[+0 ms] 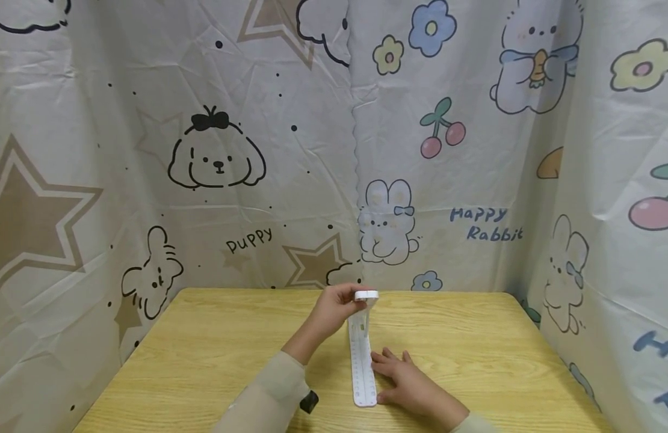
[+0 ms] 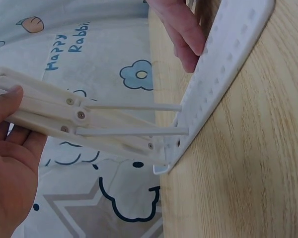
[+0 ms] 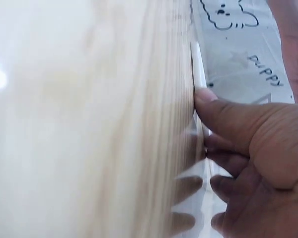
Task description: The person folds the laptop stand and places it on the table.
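A white folding stand [image 1: 363,376] lies with its long base flat on the table, and its hinged upper arm [image 2: 49,114] is raised at the far end. Two thin struts [image 2: 134,131] link that arm to the base, whose face carries rows of small notches. My left hand [image 1: 334,310] grips the free end of the raised arm between thumb and fingers. Beside the base's right edge, my right hand [image 1: 410,382] rests low with fingers spread, thumb near the front end. In the right wrist view the thumb touches the base's edge [image 3: 199,64].
A light wooden table [image 1: 231,343] carries the stand. Printed curtains [image 1: 312,150] with animals, flowers and stars hang behind the table and along both sides. A small black object [image 1: 309,402] sits at the left sleeve's cuff.
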The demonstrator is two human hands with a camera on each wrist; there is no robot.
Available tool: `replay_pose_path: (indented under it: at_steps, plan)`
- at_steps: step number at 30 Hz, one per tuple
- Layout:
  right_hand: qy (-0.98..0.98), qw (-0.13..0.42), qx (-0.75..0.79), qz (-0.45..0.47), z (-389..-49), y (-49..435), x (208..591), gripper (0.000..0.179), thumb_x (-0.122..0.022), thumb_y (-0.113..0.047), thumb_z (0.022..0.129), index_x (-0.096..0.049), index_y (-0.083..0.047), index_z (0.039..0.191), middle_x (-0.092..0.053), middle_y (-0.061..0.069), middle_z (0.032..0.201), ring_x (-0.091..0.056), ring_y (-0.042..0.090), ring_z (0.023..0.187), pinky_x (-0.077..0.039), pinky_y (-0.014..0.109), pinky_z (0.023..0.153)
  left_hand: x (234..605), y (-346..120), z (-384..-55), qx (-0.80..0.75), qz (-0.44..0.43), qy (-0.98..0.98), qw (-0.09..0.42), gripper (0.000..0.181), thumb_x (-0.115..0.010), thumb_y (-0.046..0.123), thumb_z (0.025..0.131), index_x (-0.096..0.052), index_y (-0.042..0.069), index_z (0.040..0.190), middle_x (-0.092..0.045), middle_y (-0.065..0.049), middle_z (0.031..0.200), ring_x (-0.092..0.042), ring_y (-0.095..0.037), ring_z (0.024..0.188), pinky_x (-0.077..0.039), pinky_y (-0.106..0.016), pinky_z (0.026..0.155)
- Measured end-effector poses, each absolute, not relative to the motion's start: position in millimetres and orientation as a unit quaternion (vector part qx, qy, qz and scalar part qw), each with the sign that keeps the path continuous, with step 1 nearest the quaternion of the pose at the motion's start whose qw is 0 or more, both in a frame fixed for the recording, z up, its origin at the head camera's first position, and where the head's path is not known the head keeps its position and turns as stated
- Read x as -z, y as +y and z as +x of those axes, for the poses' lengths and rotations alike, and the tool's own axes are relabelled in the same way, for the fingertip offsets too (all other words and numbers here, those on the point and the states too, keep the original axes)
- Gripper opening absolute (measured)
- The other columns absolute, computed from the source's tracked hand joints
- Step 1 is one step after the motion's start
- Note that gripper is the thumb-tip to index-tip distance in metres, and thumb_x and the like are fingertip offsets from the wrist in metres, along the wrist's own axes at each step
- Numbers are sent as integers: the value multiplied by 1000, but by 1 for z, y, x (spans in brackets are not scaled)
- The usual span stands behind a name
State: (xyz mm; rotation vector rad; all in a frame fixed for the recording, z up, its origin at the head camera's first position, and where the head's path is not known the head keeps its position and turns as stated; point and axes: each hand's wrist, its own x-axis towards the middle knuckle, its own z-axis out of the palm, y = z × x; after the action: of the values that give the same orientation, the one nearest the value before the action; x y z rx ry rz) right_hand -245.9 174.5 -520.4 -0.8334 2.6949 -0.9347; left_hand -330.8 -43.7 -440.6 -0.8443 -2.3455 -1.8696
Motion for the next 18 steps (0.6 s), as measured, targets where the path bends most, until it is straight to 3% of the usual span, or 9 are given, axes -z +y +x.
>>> replay_pose_path:
  at_steps: [8, 18]
  plan:
    - [912, 70, 299, -270, -241, 164, 517, 71, -83, -29, 83, -58, 7, 139, -44, 25, 155, -30, 55, 146, -11, 81, 112, 441, -47, -334, 613, -266, -744, 14, 22, -71, 5, 95, -75, 11, 115, -74, -6, 116, -70, -17, 104, -59, -32, 88]
    - [919, 65, 291, -259, -259, 176, 509, 54, -83, -26, 85, -67, -5, 131, -43, 32, 153, -28, 60, 144, -13, 80, 113, 440, -48, -331, 604, -250, -757, 14, 25, -72, 6, 95, -75, 13, 118, -73, -4, 117, -68, -21, 115, -58, -36, 95]
